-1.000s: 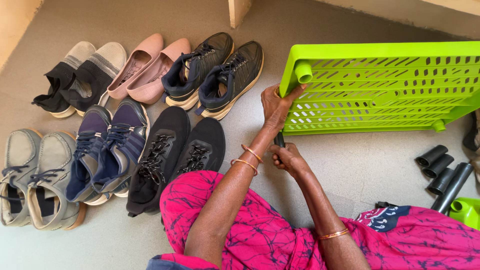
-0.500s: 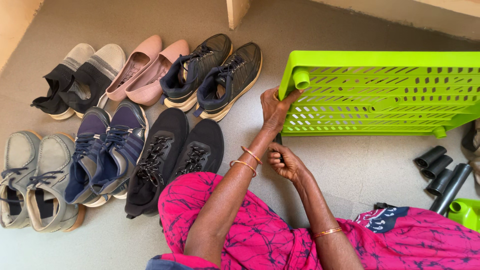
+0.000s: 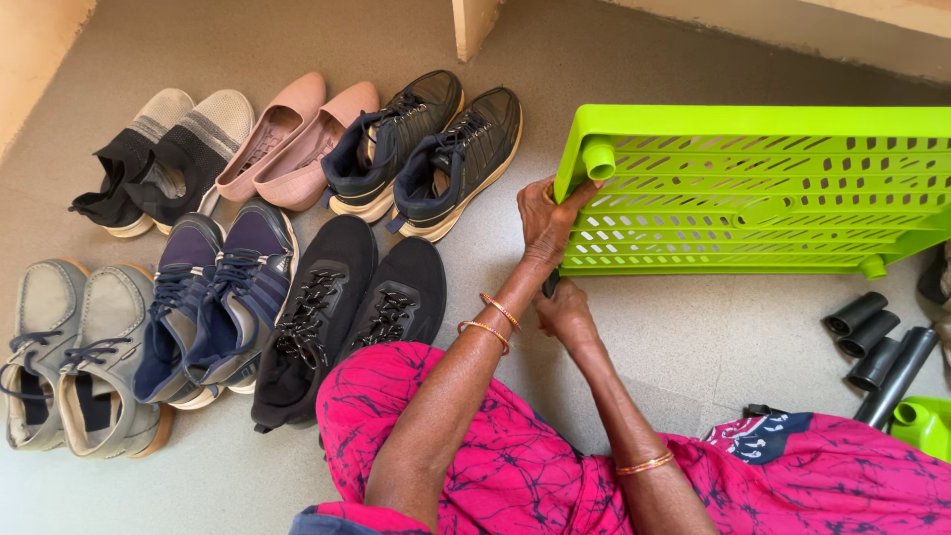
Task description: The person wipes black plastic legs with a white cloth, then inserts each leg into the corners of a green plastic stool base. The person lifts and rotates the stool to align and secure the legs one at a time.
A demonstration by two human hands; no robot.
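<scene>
On the grey floor, in the head view, a green slotted shelf panel is steadied at its corner by the left hand, closed on its edge. The right hand is closed on a dark tube beneath that corner; seating it straight is judged necessary. Shoes lie alongside.

This looks like a home, likely an entry or hallway corner: pairs of everyday shoes stand in rows on a plain grey floor beside cream walls, with a lime-green plastic rack shelf and loose black tubes nearby
</scene>
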